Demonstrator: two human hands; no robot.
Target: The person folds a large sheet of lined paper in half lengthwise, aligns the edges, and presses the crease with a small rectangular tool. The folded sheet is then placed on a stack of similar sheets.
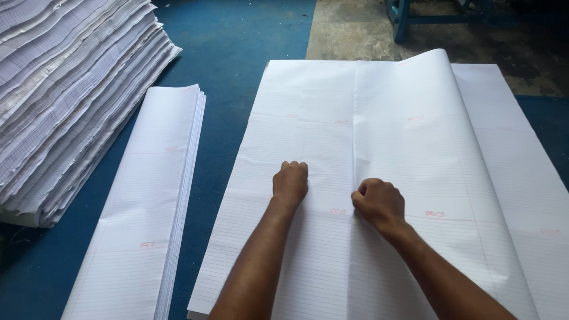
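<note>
Evidently both hands lay on the large ruled sheet [308,118], which was spread on the blue desk [237,53]. Its centre fold [354,118] served as landmark: the left hand [290,182] pressed just left of it, fingers curled into a fist, while the right hand [379,202] sat on it, fingers closed and pinching the crease. Far left of the fold lay a folded ruled stack [148,201] and a tall paper pile [65,89].

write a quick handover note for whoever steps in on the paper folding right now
Left hand: fisted, pressing flat on the big ruled sheet.
Right hand: fisted on the fold edge of the flap, mid-sheet.
Done: a narrow folded stack lies to the left on the blue mat.
Left: the crease looks unfinished towards the far end; a tall pile sits far left.
</note>
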